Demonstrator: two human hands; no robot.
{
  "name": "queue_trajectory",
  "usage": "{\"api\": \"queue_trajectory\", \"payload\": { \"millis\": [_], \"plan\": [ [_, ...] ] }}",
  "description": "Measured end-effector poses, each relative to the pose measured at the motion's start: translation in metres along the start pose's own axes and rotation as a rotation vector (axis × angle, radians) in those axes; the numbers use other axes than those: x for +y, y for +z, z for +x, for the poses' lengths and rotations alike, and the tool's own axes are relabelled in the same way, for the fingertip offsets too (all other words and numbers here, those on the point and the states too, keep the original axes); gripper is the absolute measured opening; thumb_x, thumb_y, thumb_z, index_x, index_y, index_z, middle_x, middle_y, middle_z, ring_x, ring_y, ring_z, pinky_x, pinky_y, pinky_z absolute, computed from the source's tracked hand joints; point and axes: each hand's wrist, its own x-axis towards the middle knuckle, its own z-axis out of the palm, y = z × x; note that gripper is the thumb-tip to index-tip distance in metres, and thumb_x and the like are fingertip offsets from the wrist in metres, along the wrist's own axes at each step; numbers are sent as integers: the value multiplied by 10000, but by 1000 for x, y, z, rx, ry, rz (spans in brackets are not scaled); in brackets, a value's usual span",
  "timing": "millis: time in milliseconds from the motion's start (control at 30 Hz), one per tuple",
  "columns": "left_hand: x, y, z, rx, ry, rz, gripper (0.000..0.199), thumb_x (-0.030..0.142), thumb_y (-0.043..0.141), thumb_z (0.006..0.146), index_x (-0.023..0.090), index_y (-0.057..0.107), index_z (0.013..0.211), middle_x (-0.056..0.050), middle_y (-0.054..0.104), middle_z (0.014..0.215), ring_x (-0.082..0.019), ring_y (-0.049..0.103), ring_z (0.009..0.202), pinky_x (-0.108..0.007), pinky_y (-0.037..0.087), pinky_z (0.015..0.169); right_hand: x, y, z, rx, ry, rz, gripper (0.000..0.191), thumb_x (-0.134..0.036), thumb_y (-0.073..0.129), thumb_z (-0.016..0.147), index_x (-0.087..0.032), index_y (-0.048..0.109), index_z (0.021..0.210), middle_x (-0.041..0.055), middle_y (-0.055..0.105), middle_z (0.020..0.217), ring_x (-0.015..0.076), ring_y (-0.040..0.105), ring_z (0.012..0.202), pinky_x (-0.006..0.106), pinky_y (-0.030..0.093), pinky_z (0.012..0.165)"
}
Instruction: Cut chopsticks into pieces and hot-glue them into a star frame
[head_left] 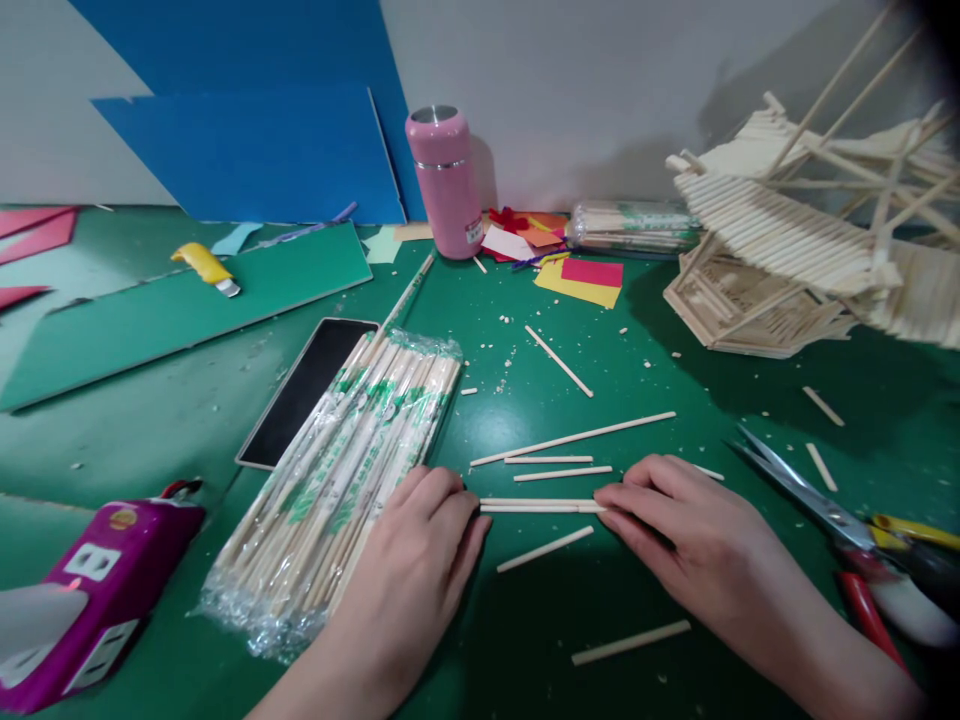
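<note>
Chopstick pack (349,480) beside left hand (424,540); scissors (821,497) at right.

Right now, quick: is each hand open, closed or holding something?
Left hand: closed, holding the left ends of two side-by-side sticks.
Right hand: closed, holding the same sticks' right ends.

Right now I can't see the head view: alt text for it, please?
A person's left hand and right hand hold opposite ends of two short wooden sticks, side by side on a green table. Loose sticks lie around them, with a plastic-wrapped stick bundle to the left, bladed cutters to the right and a pink flask behind.
</note>
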Motion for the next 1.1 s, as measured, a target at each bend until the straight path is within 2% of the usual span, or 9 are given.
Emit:
{"api": "queue_trajectory", "payload": {
  "millis": [167, 567, 833, 1100],
  "plan": [
    [-1, 1, 1, 0, 2, -2, 215, 237, 407, 845, 154, 603, 813, -62, 529, 790, -170, 502, 722, -339, 478, 676, 0, 0, 1, -3, 2, 6, 165, -213, 440, 854, -223, 602, 880, 33, 521, 798, 154, 487, 717, 286, 381, 618],
    [-7, 6, 2, 69, 77, 6, 181, 249, 434, 834, 158, 588, 804, -55, 539, 795, -165, 514, 710, -302, 468, 638, -6, -4, 5, -7, 36, -19, 183, -195, 441, 852, -223, 621, 864, 20, 544, 774, 142, 501, 707, 263, 370, 612],
    [-8, 5, 1, 43, 68, 10, 169, 261, 437, 834, 172, 580, 817, -51, 540, 821, -162, 521, 729, -298, 470, 652, -5, -5, 4, -24, 45, -2, 183, -193, 437, 855, -219, 618, 863, 20, 544, 780, 140, 489, 706, 267, 370, 621],
    [-7, 4, 0, 86, 79, 36, 156, 266, 453, 824, 170, 576, 827, -54, 540, 826, -166, 528, 733, -300, 479, 655, -3, -3, 5, -8, 28, 2, 184, -198, 437, 857, -219, 619, 876, 25, 544, 779, 143, 488, 709, 275, 378, 625]
  ]
}}
